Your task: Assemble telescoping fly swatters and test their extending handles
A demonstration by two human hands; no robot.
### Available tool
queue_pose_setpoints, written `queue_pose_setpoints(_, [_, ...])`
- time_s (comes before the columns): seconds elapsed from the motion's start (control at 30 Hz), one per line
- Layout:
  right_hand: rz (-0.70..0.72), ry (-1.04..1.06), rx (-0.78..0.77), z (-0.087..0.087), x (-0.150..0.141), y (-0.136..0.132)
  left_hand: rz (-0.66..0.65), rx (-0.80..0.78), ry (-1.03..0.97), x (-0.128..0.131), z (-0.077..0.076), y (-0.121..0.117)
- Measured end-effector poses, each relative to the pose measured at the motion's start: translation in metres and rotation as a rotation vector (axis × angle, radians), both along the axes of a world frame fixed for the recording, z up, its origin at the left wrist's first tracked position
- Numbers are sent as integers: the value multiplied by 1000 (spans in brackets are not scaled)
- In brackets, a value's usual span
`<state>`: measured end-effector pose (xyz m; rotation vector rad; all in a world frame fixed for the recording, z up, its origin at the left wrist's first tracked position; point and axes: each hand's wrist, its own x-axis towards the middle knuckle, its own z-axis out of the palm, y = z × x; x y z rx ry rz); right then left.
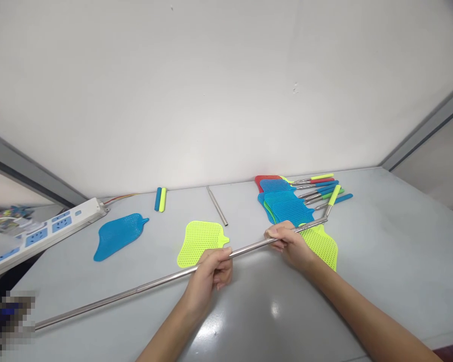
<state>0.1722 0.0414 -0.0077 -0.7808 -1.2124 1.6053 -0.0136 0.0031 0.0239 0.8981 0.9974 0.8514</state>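
Note:
My left hand [211, 270] and my right hand [289, 245] both grip a long telescopic stainless steel rod [136, 290], which slants across the table from lower left to upper right. Just beyond my left hand lies a yellow-green plastic fly swatter head [198, 245]. My right hand is over a second yellow-green head [321, 246], partly covering it. Behind that hand is a stack of blue and red swatter heads [285, 205]. Several steel handles with coloured grips [317, 190] lie beside the stack.
A blue swatter head [117, 236] lies at the left. A short steel tube [216, 205] and blue and yellow foam grips [160, 199] lie near the wall. A white power strip with blue sockets [41, 237] sits at the table's left edge.

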Motion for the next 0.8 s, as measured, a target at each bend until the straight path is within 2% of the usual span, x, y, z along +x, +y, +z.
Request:
queue_pose_setpoints(0.57, [-59,38,23,2,6,6,-69,93,23,-10,-2,8])
queue_pose_setpoints(0.8, [-133,142,-30,3,8,9,-56,100,40,-16,1,11])
